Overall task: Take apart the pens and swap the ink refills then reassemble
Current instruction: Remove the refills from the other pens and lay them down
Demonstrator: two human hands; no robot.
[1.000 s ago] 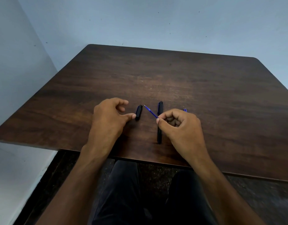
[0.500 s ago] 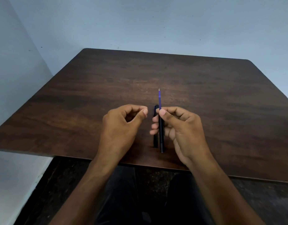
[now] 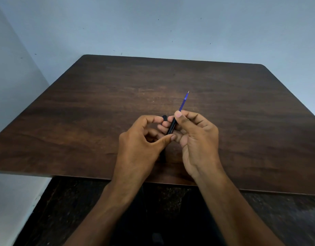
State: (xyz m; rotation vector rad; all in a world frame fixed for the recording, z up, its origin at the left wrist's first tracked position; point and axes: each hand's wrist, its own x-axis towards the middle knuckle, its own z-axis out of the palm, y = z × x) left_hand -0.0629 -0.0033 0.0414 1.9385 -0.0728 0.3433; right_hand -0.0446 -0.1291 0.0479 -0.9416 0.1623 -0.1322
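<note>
Black pen barrel, held above the table, tilted up and away to the right. White print visible on its lower part. Blue ink refill sticks out of the barrel's far end, fine metal tip uppermost, pointing toward the far right of the tabletop.

Right hand holds the barrel: thumb pressed on its upper end just where the blue refill emerges, fingers curled behind and under it. Most of the refill stands free beyond the thumb; the barrel's lower end shows below the thumb, between both hands.

Left hand close alongside, fingers curled. Its thumb tip sits at the barrel's lower end, touching or nearly so; cannot tell which. Its index fingertip lies just beside a small black piece at the far side of the hands. Whether the left hand grips that piece, cannot tell: only the rounded top shows.

A further dark part lies on the table below the hands, mostly hidden by the left thumb and palm.

Table: dark wood grain, rounded corners. Pale blue walls behind and to the left. Dark floor and dark-trousered legs below the near table edge.
</note>
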